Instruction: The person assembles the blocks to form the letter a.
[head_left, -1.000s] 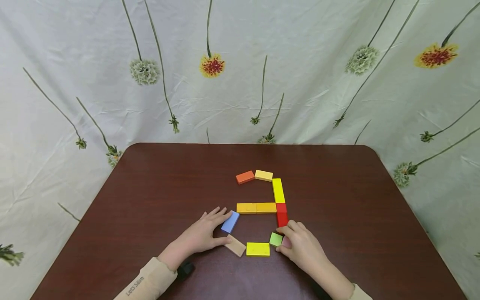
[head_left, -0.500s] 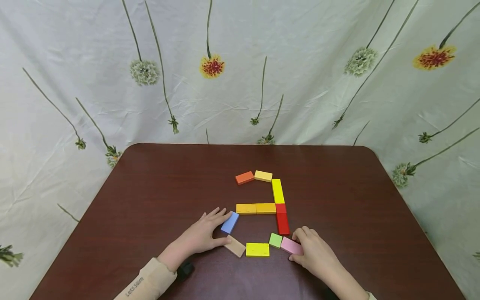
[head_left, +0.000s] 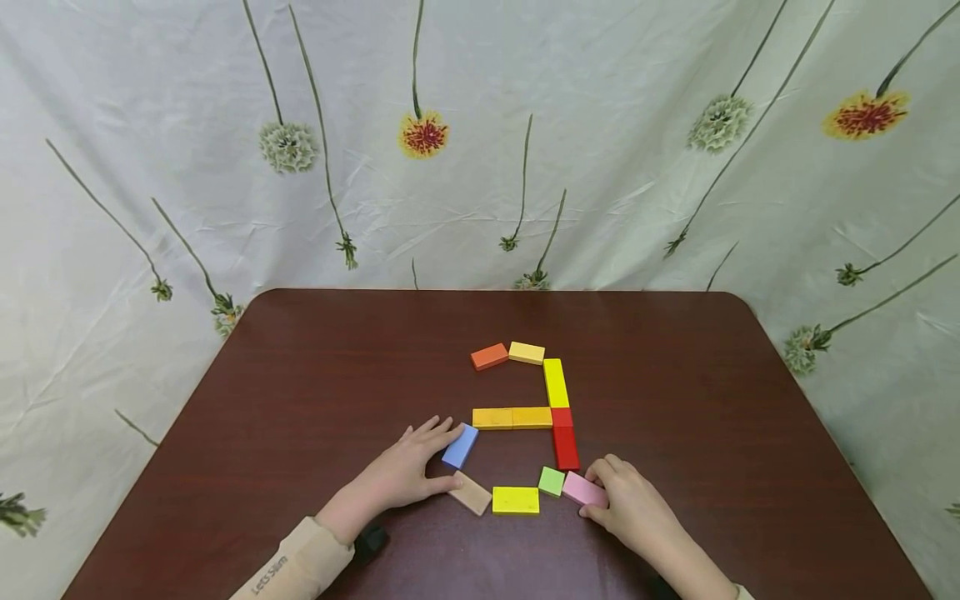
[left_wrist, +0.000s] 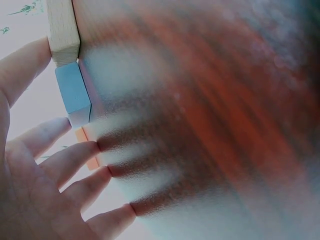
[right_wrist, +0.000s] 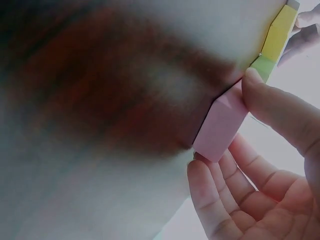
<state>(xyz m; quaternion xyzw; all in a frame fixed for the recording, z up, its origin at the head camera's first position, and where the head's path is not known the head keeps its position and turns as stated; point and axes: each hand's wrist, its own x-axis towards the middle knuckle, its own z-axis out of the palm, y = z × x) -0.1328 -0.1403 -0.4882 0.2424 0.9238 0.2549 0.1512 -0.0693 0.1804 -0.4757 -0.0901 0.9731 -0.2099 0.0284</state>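
My right hand [head_left: 633,508] pinches a pink block [head_left: 585,490] between thumb and fingers. The pink block lies tilted on the table, its left end close to a small green block [head_left: 551,481]. With fingers spread, my left hand [head_left: 397,471] rests on the table. Its index fingertip touches a blue block [head_left: 460,446], and its thumb touches a plain wooden block [head_left: 471,493]. A speckled yellow block [head_left: 515,500] lies between the wooden and green blocks. In the right wrist view, the thumb presses one side of the pink block [right_wrist: 220,125].
Two orange-yellow blocks [head_left: 512,418] form a row reaching the red blocks [head_left: 565,439]. Above stand a bright yellow block [head_left: 556,383], a pale yellow block [head_left: 527,352] and an orange block [head_left: 490,357]. The dark table [head_left: 337,358] meets a flowered cloth [head_left: 600,150] behind.
My right hand has moved right and slightly toward me, uncovering the pink block beside the green one and the lower end of the red blocks. The left hand has stayed in place.
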